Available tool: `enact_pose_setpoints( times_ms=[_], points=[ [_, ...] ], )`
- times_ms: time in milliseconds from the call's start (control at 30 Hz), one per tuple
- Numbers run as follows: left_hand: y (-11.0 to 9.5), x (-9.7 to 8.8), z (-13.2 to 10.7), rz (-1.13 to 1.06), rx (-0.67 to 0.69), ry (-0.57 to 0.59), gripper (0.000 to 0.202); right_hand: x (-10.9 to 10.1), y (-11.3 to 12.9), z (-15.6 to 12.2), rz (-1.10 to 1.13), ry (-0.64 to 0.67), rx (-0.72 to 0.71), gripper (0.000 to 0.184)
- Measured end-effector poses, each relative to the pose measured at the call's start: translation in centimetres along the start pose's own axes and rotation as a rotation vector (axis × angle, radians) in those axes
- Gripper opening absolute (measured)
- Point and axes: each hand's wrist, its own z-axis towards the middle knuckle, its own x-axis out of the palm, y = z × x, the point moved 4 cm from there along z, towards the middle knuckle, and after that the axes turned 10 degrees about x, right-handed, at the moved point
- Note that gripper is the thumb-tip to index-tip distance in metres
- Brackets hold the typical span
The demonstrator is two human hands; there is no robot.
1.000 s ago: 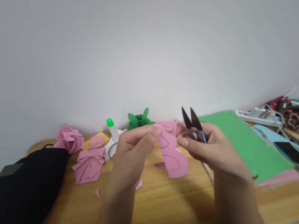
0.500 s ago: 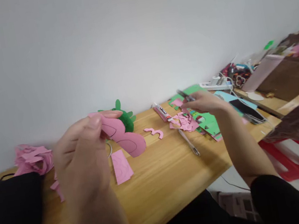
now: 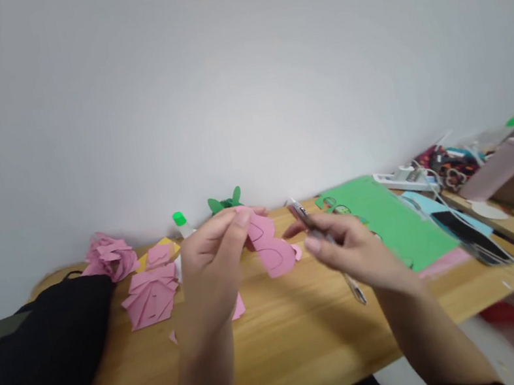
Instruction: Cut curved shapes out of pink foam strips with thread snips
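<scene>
My left hand (image 3: pixel 214 260) pinches a pink paper cut-out (image 3: pixel 275 255) by its upper left edge, thumb in front. The paper has rounded lobes and dark drawn curves, and hangs above the table. To its right, my right hand (image 3: pixel 345 243) is closed around a slim dark tool (image 3: pixel 313 225); blur and fingers hide its exact kind. The tool is apart from the paper. Behind it lies a glue tube (image 3: pixel 295 207), partly covered. Under the right hand, the end of a slim pen-like tool (image 3: pixel 356 291) shows on the wood. A small pink piece (image 3: pixel 297 252) peeks out behind the cut-out.
Pink folded paper (image 3: pixel 153 297) and a crumpled pink bunch (image 3: pixel 109 255) lie left, beside a black bag (image 3: pixel 48 362). A green-capped stick (image 3: pixel 179 219) and green paper leaves (image 3: pixel 224 203) stand behind. Rightward are a green sheet (image 3: pixel 391 222), a dark phone-like object (image 3: pixel 460 233) and a power strip (image 3: pixel 404 178).
My right hand has come from the scraps by the green sheet toward the cut-out, still holding the dark tool. The left hand with the paper appears further right and lower; the view has shifted.
</scene>
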Motion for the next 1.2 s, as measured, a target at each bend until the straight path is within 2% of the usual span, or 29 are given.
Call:
enact_pose_setpoints(
  times_ms=[67, 133, 267, 367, 467, 567, 633, 700, 833, 967, 1067, 1200],
  points=[
    [0.0, 0.1, 0.1, -0.024, 0.023, 0.001, 0.019, 2.0, 0.8, 0.1, 0.055, 0.122, -0.013, 0.021],
    [0.0, 0.0, 0.3, -0.065, 0.046, -0.041, 0.021, 2.7, 1.1, 0.7, 0.103, 0.131, -0.026, 0.022],
    [0.1, -0.6, 0.6, -0.080, 0.083, -0.143, 0.024, 1.8, 0.7, 2.2, 0.348, -0.095, -0.047, 0.021],
    [0.2, -0.6, 0.6, -0.050, 0.081, -0.158, 0.024, 1.5, 0.0, 2.9, 0.527, -0.195, -0.029, 0.022],
    [0.3, 0.1, 0.5, 0.031, 0.039, -0.071, 0.022, 1.7, -0.3, 3.0, 0.595, -0.223, -0.018, 0.023],
    [0.5, 1.2, 0.4, 0.153, -0.022, 0.093, 0.026, 2.0, -0.3, 3.0, 0.592, -0.184, -0.005, 0.023],
    [0.7, 1.7, 0.3, 0.179, -0.034, 0.137, 0.028, 2.0, -0.3, 2.9, 0.594, -0.164, -0.008, 0.022],
    [1.0, 1.8, 0.2, 0.143, -0.047, 0.087, 0.027, 1.8, -0.2, 2.8, 0.608, -0.174, -0.021, 0.025],
    [1.8, 1.2, 0.0, -0.027, -0.089, -0.142, 0.020, 2.1, -0.1, 2.5, 0.587, -0.138, -0.039, 0.046],
    [2.3, 1.0, 0.0, -0.180, -0.105, -0.293, 0.019, 3.7, -0.1, 2.0, 0.500, -0.049, 0.021, 0.045],
    [2.2, 1.2, 0.0, -0.243, -0.135, -0.339, 0.020, 5.0, 0.0, 1.7, 0.475, 0.030, 0.036, 0.043],
    [1.9, 1.7, -0.1, -0.358, -0.121, -0.322, 0.019, 5.7, 0.0, 1.6, 0.506, 0.067, 0.061, 0.043]
  ],
)
